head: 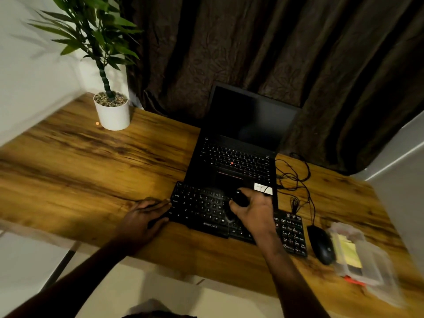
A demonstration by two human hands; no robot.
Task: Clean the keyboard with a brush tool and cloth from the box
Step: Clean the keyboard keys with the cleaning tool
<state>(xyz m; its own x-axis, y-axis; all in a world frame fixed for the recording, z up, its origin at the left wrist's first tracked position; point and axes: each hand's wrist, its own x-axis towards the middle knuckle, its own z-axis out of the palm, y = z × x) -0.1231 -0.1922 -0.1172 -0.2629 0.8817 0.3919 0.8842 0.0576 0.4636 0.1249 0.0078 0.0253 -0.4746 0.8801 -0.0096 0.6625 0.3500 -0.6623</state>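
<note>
Dark brown curtains (252, 42) hang behind a wooden desk (80, 168), with a potted plant (112, 113) in a white pot at its far left corner. From the head view, an open black laptop (236, 157) with a dark screen stands at the back. The black keyboard (202, 207) lies just in front of it, its far edge against the laptop's base. The left hand (146, 216) rests flat on the desk, fingers straight and relaxed, fingertips touching the keyboard's left end. The right hand (254, 212) hovers over the middle keys, fingers curled around a dark brush tool (238, 199) – its lower end is blurred above the keys. A black mouse (321, 245) sits just right of the keyboard, its cable (296, 177) looped behind. Beside the mouse lies a clear plastic box (380, 267) – a yellow cloth (348, 251) shows inside
</note>
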